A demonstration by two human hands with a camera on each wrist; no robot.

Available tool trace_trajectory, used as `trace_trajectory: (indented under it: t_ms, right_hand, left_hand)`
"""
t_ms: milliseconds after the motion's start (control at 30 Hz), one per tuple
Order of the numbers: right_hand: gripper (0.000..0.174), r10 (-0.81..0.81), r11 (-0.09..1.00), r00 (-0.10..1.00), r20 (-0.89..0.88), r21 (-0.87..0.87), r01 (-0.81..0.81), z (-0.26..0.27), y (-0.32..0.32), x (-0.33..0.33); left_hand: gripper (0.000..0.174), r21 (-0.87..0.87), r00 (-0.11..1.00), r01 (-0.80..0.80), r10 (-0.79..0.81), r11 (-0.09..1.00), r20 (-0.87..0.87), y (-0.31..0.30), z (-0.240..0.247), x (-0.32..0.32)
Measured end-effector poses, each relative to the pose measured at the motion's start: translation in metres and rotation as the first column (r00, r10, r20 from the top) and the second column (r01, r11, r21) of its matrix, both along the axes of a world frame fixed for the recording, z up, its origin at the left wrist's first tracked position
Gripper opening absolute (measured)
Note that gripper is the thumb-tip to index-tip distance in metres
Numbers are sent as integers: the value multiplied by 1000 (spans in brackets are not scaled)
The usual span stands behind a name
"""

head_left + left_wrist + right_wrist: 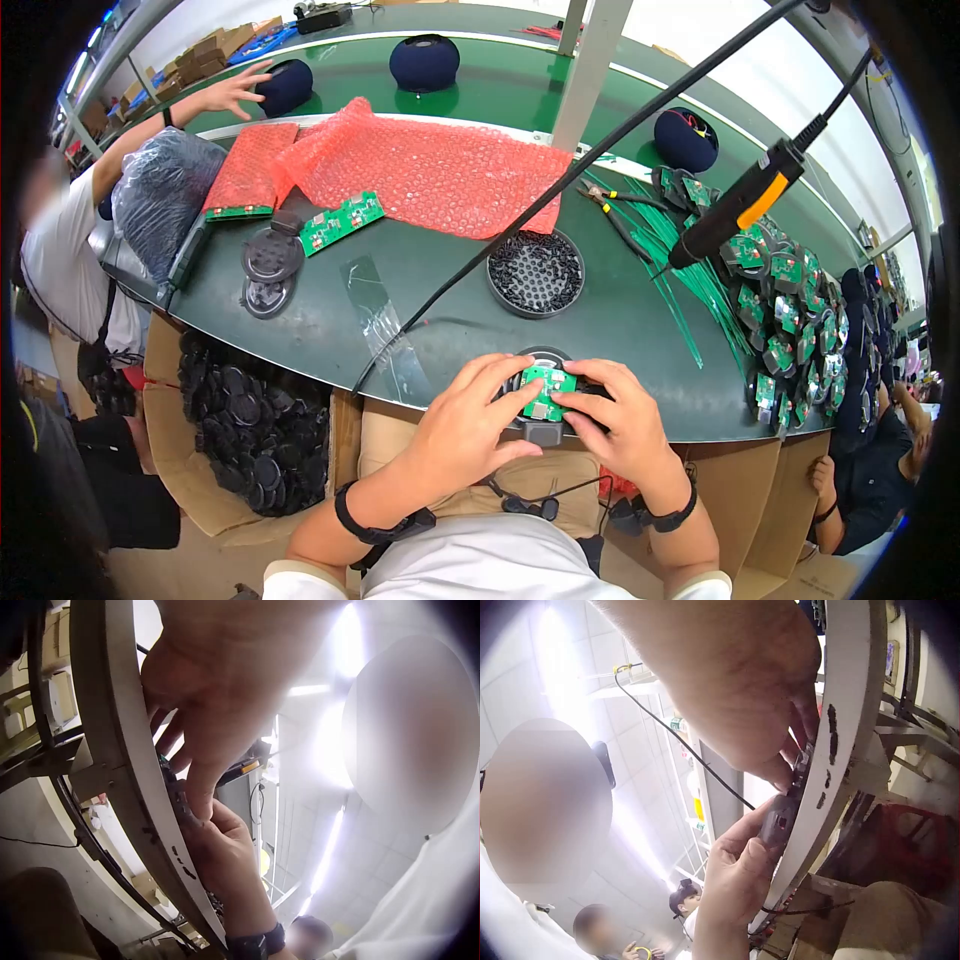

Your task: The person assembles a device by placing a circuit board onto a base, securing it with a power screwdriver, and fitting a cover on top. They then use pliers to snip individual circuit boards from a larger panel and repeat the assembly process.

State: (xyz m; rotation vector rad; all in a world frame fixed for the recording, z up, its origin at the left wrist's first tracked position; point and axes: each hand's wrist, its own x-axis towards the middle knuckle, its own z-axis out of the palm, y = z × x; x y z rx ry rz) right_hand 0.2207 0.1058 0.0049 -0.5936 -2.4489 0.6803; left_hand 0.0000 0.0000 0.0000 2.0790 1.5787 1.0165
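A green circuit board (546, 395) lies on a round black housing (543, 434) at the table's front edge, below the middle of the head view. My left hand (465, 430) holds this assembly from the left, fingertips on the board. From the right, my right hand (625, 425) grips it, with fingers over the board's right side. The housing's dark block (777, 823) sticks out toward me, and in the right wrist view my left thumb presses against it. Both wrist views see the work edge-on, with the board mostly hidden behind fingers.
Beyond the hands stands a round dish (497, 290) of small black parts. Cutters (612, 212) lie by green strips (690, 285); a screwdriver (740, 205) hangs above. Board assemblies (785, 310) pile at right. Red bubble wrap (430, 170) lies behind. Another person's hand (232, 95) reaches in.
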Motion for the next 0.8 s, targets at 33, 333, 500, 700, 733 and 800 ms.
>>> trace_trajectory:
  t_ms: [33,333,500,700,733,800]
  right_hand:
    - [39,2,1000,1000,-5,-3,-2,2,1,-1]
    - [37,-4,998,1000,-8,61,4,-5,0,1]
    - [42,-7,997,1000,2,71,6,3,-5,-2]
    - [47,-25,1000,995,-101,2,25,0,-4,-2]
    - [46,-84,995,987,-140,-67,76,-3,-5,-4]
    - [42,-158,979,965,-210,-162,125,-4,-6,-11]
  left_hand:
    - [70,8,1000,-20,20,1000,19,-1,2,1]
    - [72,0,999,-23,23,1000,-27,-5,-1,1]
    - [66,77,987,-9,21,997,-157,-1,-7,3]
    - [56,21,983,-87,83,996,162,6,1,9]
    - [51,90,988,-110,99,990,117,12,5,9]
    - [47,160,991,-126,116,979,70,19,5,11]
